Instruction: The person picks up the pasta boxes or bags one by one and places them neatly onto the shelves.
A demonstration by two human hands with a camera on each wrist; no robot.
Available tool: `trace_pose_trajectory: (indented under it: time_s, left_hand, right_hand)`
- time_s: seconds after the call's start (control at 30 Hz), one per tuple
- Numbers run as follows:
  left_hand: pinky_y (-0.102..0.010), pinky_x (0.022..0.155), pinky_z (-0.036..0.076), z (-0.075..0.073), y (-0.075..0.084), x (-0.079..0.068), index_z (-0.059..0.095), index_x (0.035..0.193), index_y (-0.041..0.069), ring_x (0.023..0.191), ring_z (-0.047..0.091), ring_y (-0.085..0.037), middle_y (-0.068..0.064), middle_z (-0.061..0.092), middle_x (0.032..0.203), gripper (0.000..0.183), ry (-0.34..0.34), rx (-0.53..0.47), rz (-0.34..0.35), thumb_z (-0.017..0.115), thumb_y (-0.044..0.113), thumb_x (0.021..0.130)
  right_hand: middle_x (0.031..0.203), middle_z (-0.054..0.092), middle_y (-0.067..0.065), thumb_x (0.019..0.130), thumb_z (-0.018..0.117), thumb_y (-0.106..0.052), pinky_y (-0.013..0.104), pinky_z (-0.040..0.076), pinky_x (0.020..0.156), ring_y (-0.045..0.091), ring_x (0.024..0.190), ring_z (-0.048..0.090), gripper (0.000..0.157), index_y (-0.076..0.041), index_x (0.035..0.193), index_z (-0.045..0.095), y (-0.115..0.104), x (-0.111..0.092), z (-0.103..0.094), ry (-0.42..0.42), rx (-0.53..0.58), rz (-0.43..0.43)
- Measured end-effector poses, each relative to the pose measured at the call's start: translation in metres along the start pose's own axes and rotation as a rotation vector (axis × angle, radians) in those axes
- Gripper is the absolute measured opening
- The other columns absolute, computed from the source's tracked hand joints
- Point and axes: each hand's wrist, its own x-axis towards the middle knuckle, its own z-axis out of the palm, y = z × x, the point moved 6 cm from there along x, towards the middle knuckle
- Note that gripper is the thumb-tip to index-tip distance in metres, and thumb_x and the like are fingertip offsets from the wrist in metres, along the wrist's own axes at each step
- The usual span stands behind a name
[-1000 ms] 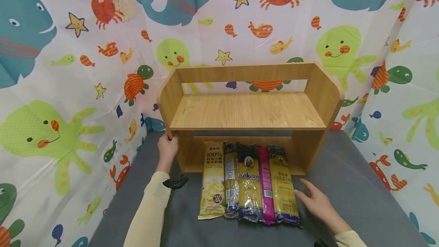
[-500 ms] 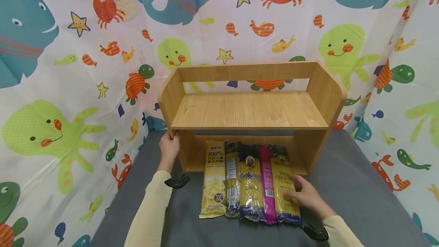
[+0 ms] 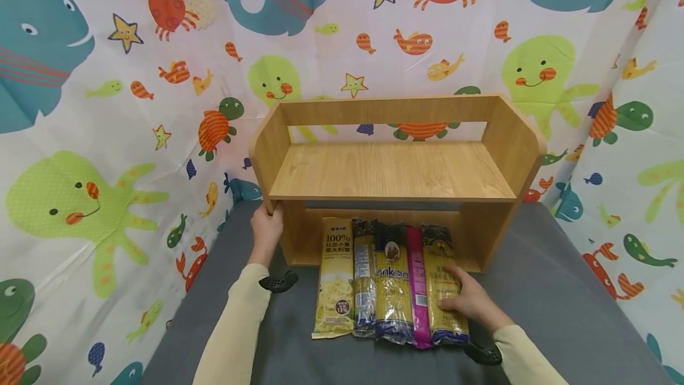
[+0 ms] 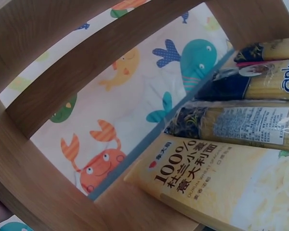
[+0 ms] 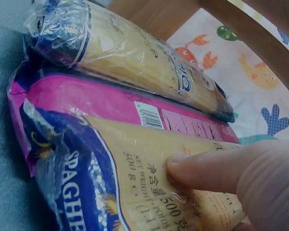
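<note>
My left hand [image 3: 266, 232] grips the left side panel of a two-tier wooden shelf [image 3: 392, 171]; its fingertips are hidden behind the panel. My right hand [image 3: 472, 298] holds the rightmost spaghetti pack [image 3: 437, 275], yellow with a blue end. In the right wrist view its thumb [image 5: 202, 169] presses on the wrapper, and the other fingers are mostly hidden. Beside that pack lie a pink pack [image 3: 419, 290], a blue-ended pasta pack [image 3: 393, 299], a narrower clear-wrapped pasta pack [image 3: 365, 281] and a pale yellow pasta pack [image 3: 335, 290], their far ends inside the shelf's lower tier.
The shelf stands on a dark grey cloth surface [image 3: 299, 361]. Behind and at both sides hangs a white curtain [image 3: 320, 10] printed with sea animals. A black band [image 3: 279, 282] sits at my left wrist, another [image 3: 483, 354] at my right.
My right hand has moved left from beside the row onto the rightmost spaghetti pack and taken hold of it. The left hand stays on the shelf. The view has shifted slightly.
</note>
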Motion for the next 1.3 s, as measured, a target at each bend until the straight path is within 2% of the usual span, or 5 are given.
trace_pose_trajectory:
  time_s: [0.3, 0.5, 0.83, 1.07, 1.3]
  left_hand:
    - [-0.055, 0.095, 0.053, 0.003, 0.004, 0.0, 0.066, 0.124, 0.002, 0.111, 0.068, -0.041, -0.024, 0.07, 0.123, 0.037, -0.004, -0.007, -0.013, 0.057, 0.029, 0.1]
    - [-0.056, 0.097, 0.052, 0.005, 0.004, 0.001, 0.065, 0.127, 0.002, 0.113, 0.067, -0.041, -0.024, 0.069, 0.126, 0.038, -0.016, -0.021, -0.011, 0.057, 0.028, 0.1]
    - [-0.056, 0.095, 0.052, 0.001, -0.001, 0.001, 0.067, 0.123, 0.003, 0.111, 0.068, -0.041, -0.024, 0.07, 0.124, 0.037, -0.004, -0.007, -0.009, 0.058, 0.03, 0.1]
    - [-0.056, 0.095, 0.053, 0.0, -0.002, 0.0, 0.065, 0.127, 0.002, 0.112, 0.068, -0.041, -0.024, 0.069, 0.126, 0.038, -0.007, -0.003, -0.014, 0.056, 0.029, 0.101]
    - [-0.056, 0.095, 0.053, 0.0, -0.001, -0.002, 0.065, 0.127, 0.002, 0.113, 0.068, -0.041, -0.024, 0.069, 0.126, 0.038, -0.009, 0.005, -0.012, 0.056, 0.029, 0.102]
  right_hand:
    - [0.145, 0.042, 0.038, 0.076, 0.086, -0.009, 0.062, 0.044, 0.101, 0.048, 0.122, 0.051, 0.094, 0.001, 0.153, 0.033, 0.005, -0.004, -0.002, -0.023, 0.041, 0.002]
    - [0.14, 0.045, 0.037, 0.077, 0.082, -0.001, 0.041, 0.052, 0.082, 0.033, 0.102, 0.059, 0.094, -0.001, 0.155, 0.03, 0.013, -0.009, -0.002, -0.05, 0.194, 0.032]
    - [0.125, 0.052, 0.041, 0.083, 0.07, 0.009, 0.045, 0.06, 0.07, 0.026, 0.086, 0.068, 0.099, 0.004, 0.158, 0.006, 0.018, -0.038, 0.01, -0.287, 0.516, 0.004]
    - [0.123, 0.058, 0.038, 0.078, 0.071, 0.009, 0.04, 0.058, 0.071, 0.026, 0.087, 0.066, 0.099, 0.005, 0.158, 0.012, 0.022, -0.059, 0.013, -0.253, 0.469, 0.008]
    - [0.137, 0.046, 0.045, 0.076, 0.072, 0.007, 0.034, 0.055, 0.075, 0.025, 0.095, 0.063, 0.098, 0.005, 0.158, 0.018, 0.018, -0.072, 0.009, -0.214, 0.398, 0.037]
